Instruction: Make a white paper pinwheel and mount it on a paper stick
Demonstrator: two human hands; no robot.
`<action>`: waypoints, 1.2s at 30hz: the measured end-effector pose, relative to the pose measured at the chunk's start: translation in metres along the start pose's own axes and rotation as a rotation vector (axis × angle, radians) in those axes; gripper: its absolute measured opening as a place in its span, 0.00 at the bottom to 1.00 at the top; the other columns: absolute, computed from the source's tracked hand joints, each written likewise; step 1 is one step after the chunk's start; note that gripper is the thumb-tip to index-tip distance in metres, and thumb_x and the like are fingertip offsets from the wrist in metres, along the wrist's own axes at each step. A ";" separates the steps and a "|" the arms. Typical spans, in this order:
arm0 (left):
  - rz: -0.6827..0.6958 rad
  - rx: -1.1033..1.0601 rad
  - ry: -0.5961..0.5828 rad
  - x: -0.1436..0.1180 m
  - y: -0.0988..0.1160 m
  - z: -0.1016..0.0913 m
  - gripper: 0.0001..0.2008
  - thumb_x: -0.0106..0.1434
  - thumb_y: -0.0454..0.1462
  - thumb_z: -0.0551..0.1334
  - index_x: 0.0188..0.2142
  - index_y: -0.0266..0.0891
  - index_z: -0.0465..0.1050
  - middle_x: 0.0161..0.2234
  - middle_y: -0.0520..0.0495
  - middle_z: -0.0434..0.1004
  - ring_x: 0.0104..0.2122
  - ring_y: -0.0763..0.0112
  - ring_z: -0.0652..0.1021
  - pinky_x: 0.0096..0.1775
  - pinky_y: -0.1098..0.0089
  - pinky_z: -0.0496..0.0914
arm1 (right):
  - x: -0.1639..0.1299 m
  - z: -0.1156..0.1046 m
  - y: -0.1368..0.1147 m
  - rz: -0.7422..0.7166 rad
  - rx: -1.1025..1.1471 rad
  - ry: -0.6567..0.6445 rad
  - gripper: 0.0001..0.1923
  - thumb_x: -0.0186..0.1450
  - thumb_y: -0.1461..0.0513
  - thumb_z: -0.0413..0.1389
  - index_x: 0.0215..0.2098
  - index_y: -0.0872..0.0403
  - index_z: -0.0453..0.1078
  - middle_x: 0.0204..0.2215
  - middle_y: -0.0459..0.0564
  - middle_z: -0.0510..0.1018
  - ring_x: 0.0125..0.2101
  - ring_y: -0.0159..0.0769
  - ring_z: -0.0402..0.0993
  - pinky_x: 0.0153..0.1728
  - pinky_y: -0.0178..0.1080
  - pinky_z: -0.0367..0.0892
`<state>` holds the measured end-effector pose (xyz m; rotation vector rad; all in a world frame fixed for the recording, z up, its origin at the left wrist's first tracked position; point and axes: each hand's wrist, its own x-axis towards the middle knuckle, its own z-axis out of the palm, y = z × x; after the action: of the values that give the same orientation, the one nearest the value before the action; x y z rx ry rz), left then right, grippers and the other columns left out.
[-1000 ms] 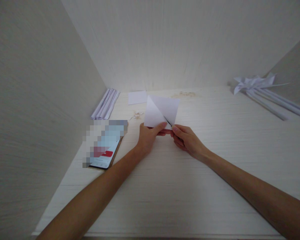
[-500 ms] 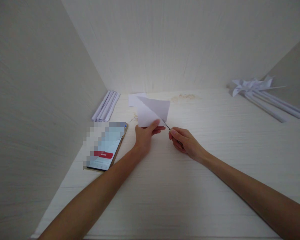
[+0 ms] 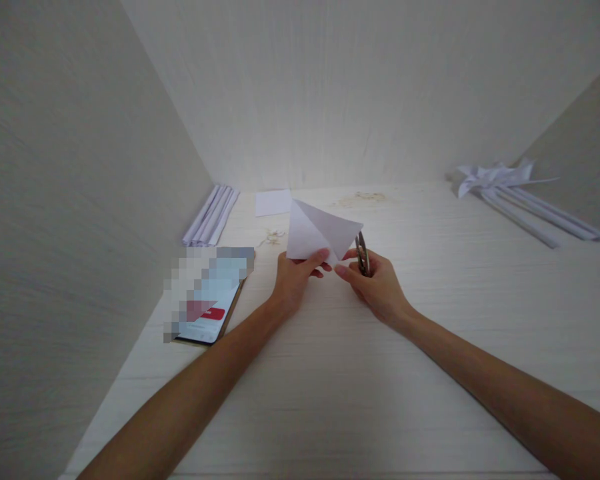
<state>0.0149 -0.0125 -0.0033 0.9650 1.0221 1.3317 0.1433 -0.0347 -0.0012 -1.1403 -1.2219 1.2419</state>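
Observation:
My left hand is closed on the lower edge of a piece of white paper, thumb in front and fingers behind. A slanting line runs across the paper from its upper left, and the right part stands out as a pointed flap. Small metal scissors rest in my right hand, their tips pointing up. That hand's thumb and forefinger are at the paper's lower right corner; whether they pinch it is hard to tell.
A phone with a lit screen lies at the left. Behind it are rolled paper tubes and a flat paper sheet. Paper pinwheels on paper sticks lie at the far right. Walls enclose the table.
The scissors have come out of the paper and turned upright in my right hand. Its fingers have moved to the paper's corner, and the right flap has swung outward.

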 end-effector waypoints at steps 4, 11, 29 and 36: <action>0.011 0.048 0.001 0.001 -0.002 -0.001 0.11 0.41 0.39 0.67 0.21 0.33 0.71 0.16 0.52 0.69 0.16 0.79 0.68 0.18 0.77 0.61 | 0.000 0.000 0.002 -0.007 -0.016 0.016 0.12 0.49 0.57 0.59 0.23 0.55 0.62 0.09 0.33 0.52 0.10 0.19 0.44 0.10 0.30 0.39; -0.013 0.000 0.066 0.002 0.003 0.000 0.11 0.38 0.38 0.67 0.20 0.34 0.70 0.18 0.52 0.70 0.18 0.80 0.67 0.18 0.77 0.60 | 0.001 -0.001 0.000 0.070 0.076 -0.009 0.12 0.48 0.59 0.59 0.20 0.54 0.59 0.08 0.34 0.54 0.09 0.19 0.46 0.09 0.29 0.40; 0.014 0.207 -0.011 0.006 -0.004 -0.009 0.10 0.40 0.39 0.66 0.21 0.34 0.72 0.19 0.51 0.72 0.17 0.78 0.68 0.19 0.76 0.61 | 0.007 -0.005 -0.001 0.039 0.259 0.216 0.09 0.49 0.61 0.58 0.23 0.54 0.61 0.08 0.33 0.53 0.07 0.19 0.45 0.07 0.28 0.38; 0.029 0.307 -0.014 0.003 -0.003 -0.006 0.10 0.41 0.39 0.66 0.21 0.34 0.71 0.18 0.51 0.71 0.15 0.77 0.68 0.17 0.76 0.62 | 0.010 -0.009 0.007 -0.028 0.117 0.278 0.07 0.51 0.59 0.57 0.24 0.55 0.64 0.09 0.35 0.53 0.09 0.21 0.46 0.10 0.30 0.39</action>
<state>0.0098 -0.0094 -0.0077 1.2197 1.2288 1.2100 0.1518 -0.0242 -0.0085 -1.1615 -0.9423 1.0787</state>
